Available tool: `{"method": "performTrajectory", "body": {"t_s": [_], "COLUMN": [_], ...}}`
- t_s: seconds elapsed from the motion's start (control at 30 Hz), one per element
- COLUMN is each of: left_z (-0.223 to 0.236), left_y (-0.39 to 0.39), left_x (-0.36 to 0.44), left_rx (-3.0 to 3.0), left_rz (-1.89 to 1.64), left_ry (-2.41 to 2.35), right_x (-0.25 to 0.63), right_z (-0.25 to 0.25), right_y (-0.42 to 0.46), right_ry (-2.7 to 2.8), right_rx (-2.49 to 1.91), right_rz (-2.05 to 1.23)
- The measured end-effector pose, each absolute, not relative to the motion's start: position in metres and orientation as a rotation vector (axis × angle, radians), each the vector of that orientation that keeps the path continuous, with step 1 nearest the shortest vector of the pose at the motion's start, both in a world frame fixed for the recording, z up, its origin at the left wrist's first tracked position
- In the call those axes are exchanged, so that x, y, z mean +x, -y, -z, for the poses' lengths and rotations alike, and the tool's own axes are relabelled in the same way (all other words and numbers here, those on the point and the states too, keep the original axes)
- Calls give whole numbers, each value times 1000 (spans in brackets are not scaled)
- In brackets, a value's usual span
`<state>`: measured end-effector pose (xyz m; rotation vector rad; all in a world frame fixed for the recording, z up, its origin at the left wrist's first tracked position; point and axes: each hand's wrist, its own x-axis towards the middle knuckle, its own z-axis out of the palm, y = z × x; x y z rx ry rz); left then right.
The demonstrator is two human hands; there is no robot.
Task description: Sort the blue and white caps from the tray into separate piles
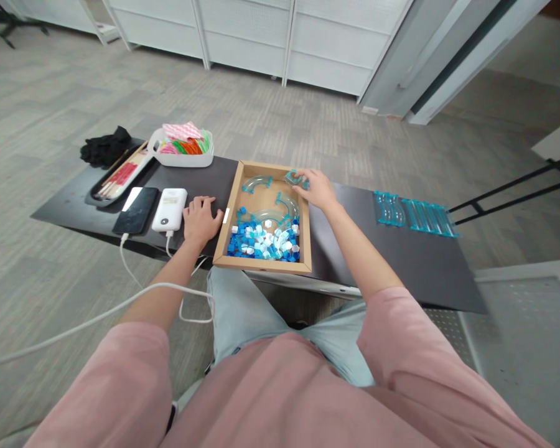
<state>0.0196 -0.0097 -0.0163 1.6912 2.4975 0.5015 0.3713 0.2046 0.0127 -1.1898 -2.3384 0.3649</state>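
Observation:
My right hand (316, 188) reaches over the far right corner of a shallow cardboard box (262, 264). Its fingers are closed on a transparent track piece with blue ends (291, 178), partly hidden by them. Flat on the table, fingers spread, my left hand (200, 219) lies just left of the box and holds nothing. Inside the box, a curved transparent piece (256, 181) lies at the far left, with another curved piece (288, 203) nearer the middle. Blue and white small blocks (264, 241) are heaped in the near half.
Rows of transparent blue-ended pieces (391, 209) lie on the dark table (340, 242) to the right. On the left are a power bank (170, 210), a phone (137, 210) with cables, a black tray (103, 198), a white basket (186, 160) and black cloth (105, 148).

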Motion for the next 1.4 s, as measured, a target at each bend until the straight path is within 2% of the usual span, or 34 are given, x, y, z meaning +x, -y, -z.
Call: {"method": "performTrajectory", "body": {"t_s": [0.2, 0.47, 0.6, 0.73, 1.0, 1.1, 1.23, 1.4], "left_z": [13, 8, 6, 2, 2, 7, 13, 10], "left_y": [11, 11, 12, 12, 12, 10, 7, 7], "left_x": [22, 23, 24, 25, 23, 19, 14, 14], "left_rx": [1681, 1667, 1672, 1667, 1655, 1661, 1672, 1655], "left_rz": [-492, -459, -448, -434, -410, -376, -349, -313], "left_ry": [-2492, -2489, -2483, -2481, -2490, -2511, -2540, -2551], "right_x": [357, 277, 260, 309, 536, 596, 618, 593], "right_z": [-17, -23, -30, -35, -4, 6, 12, 21], "right_y": [-197, -85, -48, -68, -113, -110, -114, -122], "right_ry": [2268, 2516, 2627, 2540, 2026, 1773, 1702, 1688], "right_rx": [-1273, -678, -625, -852, -1777, -1981, -2142, -2167], "right_rz": [-358, -743, -794, -628, -325, -228, -158, -188]}}
